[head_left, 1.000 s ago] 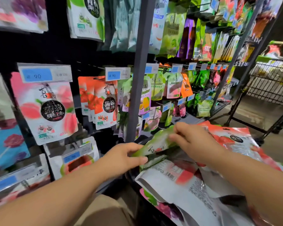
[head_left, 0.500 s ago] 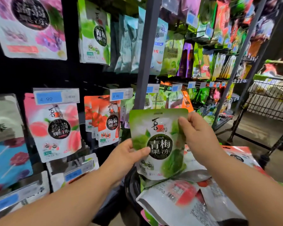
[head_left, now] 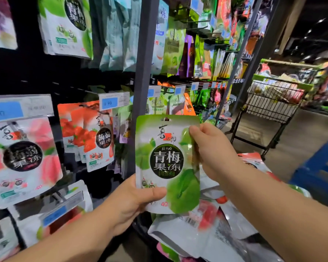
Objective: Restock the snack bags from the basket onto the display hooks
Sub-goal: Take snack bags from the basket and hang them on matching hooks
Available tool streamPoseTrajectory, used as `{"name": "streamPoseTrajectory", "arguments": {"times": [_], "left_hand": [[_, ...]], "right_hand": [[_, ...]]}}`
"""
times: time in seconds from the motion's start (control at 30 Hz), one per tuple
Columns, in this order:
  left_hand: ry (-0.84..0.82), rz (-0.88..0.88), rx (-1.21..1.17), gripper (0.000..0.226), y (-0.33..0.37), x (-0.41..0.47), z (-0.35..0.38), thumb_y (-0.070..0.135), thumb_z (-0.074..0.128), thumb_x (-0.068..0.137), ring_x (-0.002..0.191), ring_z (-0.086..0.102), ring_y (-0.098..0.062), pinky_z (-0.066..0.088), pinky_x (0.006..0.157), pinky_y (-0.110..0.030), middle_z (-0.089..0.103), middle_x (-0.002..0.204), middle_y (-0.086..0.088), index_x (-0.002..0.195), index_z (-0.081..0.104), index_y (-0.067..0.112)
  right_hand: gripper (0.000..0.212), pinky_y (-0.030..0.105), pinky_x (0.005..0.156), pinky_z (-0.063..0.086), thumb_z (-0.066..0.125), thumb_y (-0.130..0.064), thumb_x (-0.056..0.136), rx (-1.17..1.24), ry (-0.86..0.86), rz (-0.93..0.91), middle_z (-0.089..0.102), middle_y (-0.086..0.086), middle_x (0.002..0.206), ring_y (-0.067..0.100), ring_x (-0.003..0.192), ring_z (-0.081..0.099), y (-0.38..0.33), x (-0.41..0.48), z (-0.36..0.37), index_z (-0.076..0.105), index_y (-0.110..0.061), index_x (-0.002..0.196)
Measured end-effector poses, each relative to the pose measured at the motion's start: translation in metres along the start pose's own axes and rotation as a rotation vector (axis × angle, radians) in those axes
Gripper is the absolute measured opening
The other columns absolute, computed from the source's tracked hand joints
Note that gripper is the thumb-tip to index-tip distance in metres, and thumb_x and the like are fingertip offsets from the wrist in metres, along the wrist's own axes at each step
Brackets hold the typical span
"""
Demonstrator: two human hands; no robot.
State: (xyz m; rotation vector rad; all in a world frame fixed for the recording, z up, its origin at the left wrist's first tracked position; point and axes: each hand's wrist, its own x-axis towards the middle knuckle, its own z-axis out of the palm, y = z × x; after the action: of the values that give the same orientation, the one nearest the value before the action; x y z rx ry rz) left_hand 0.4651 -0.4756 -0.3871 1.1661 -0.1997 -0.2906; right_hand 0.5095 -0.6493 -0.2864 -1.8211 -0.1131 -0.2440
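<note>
As the green plum jelly pouch [head_left: 167,163] stood upright in the air before the display rack [head_left: 144,53], it was held at two corners. The left grip [head_left: 133,203] was closed round its lower left corner, thumb lying across the front. The right grip [head_left: 214,154] pinched its upper right edge between thumb and fingers. It hung above a heap of other bags [head_left: 206,229], red, white and green, lying loose and overlapping; whatever carried them was mostly hidden.

The pouch looked light and limp, a glossy film bag that probably flexed and crinkled rather than kept a shape. Its sheen suggested it could slide in a loose hold. The contents seemed to sit low, so the bottom would likely sag if it were held by the top alone. The flat sealed band at the top looked the stiffest part, and the hang slot [head_left: 166,119] cut through its middle was clear of both grips. On that showing, the best hold was on the sealed edges beside the slot. That would keep the band flat and taut for a hook to pass, with no squeeze on the filled belly.

Matching green pouches [head_left: 68,25] hung high on the left, above a peach pouch [head_left: 23,157] and strawberry pouches [head_left: 91,137] under a blue price tag [head_left: 113,101]. That upper hook seemed the likely place for it.
</note>
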Motion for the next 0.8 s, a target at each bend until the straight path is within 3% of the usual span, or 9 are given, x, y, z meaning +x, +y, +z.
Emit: {"name": "streamPoseTrajectory", "arguments": {"times": [0.1,0.2,0.27,0.37,0.5,0.57,0.67,0.8], "left_hand": [[0.025,0.021,-0.026,0.05,-0.005,-0.004,0.001,0.001,0.072,0.062,0.097,0.072,-0.035,0.062,0.076,-0.038,0.073,0.108,-0.02,0.111,0.069,0.007],[0.047,0.022,-0.028,0.054,-0.006,-0.007,0.003,-0.007,0.079,0.061,0.096,0.072,-0.034,0.061,0.077,-0.038,0.074,0.107,-0.018,0.112,0.068,0.007],[0.074,0.014,-0.03,0.054,-0.009,-0.007,0.005,-0.007,0.08,0.061,0.094,0.072,-0.034,0.061,0.077,-0.04,0.074,0.105,-0.017,0.112,0.067,0.008],[0.106,-0.002,-0.025,0.055,-0.014,-0.008,0.009,0.007,0.076,0.061,0.098,0.071,-0.036,0.055,0.09,-0.052,0.074,0.108,-0.016,0.115,0.067,0.012],[0.112,-0.064,-0.041,0.058,-0.024,-0.008,0.014,0.005,0.084,0.063,0.101,0.07,-0.038,0.047,0.101,-0.057,0.073,0.11,-0.017,0.118,0.067,0.011],[0.092,-0.087,-0.048,0.053,-0.027,-0.006,0.017,0.01,0.084,0.06,0.101,0.07,-0.04,0.046,0.102,-0.058,0.073,0.11,-0.019,0.112,0.071,0.011],[0.076,-0.088,-0.068,0.049,-0.03,-0.001,0.018,0.007,0.078,0.064,0.099,0.071,-0.037,0.049,0.097,-0.052,0.073,0.108,-0.018,0.113,0.071,0.01],[0.075,-0.061,-0.058,0.04,-0.032,0.002,0.018,0.005,0.068,0.075,0.095,0.073,-0.032,0.06,0.078,-0.041,0.075,0.106,-0.014,0.115,0.068,0.012]], "right_hand": [[0.01,0.039,0.065,0.057,0.059,-0.026,0.098,-0.103,-0.051,-0.031,0.065,0.006,0.083,0.019,0.068,0.062,-0.005,-0.001,-0.019,0.06,-0.016,0.098],[0.019,0.04,0.087,0.057,0.06,-0.037,0.097,-0.24,0.003,-0.045,0.072,-0.006,0.103,0.011,0.095,0.069,-0.001,-0.003,-0.056,0.061,-0.032,0.115],[0.014,0.035,0.089,0.051,0.057,-0.042,0.097,-0.399,0.089,-0.051,0.07,-0.012,0.103,0.011,0.1,0.065,0.002,-0.01,-0.081,0.063,-0.036,0.108],[0.02,0.032,0.088,0.046,0.056,-0.038,0.098,-0.555,0.194,-0.002,0.066,-0.01,0.101,0.013,0.099,0.06,0.01,-0.026,-0.112,0.068,-0.026,0.11],[0.016,0.033,0.092,0.048,0.059,-0.042,0.095,-0.717,0.164,0.116,0.066,-0.01,0.106,0.015,0.108,0.061,0.025,-0.044,-0.134,0.066,-0.031,0.106],[0.028,0.033,0.092,0.047,0.057,-0.05,0.094,-0.868,0.11,0.213,0.065,-0.006,0.12,0.017,0.113,0.059,0.034,-0.048,-0.139,0.064,-0.033,0.115],[0.057,0.035,0.097,0.046,0.056,-0.061,0.09,-1.017,0.055,0.302,0.056,0.0,0.139,0.021,0.122,0.054,0.044,-0.05,-0.141,0.056,-0.027,0.135],[0.082,0.039,0.108,0.038,0.055,-0.076,0.079,-1.091,-0.031,0.389,0.038,-0.004,0.153,0.02,0.136,0.041,0.054,-0.052,-0.138,0.04,-0.032,0.146]]}}
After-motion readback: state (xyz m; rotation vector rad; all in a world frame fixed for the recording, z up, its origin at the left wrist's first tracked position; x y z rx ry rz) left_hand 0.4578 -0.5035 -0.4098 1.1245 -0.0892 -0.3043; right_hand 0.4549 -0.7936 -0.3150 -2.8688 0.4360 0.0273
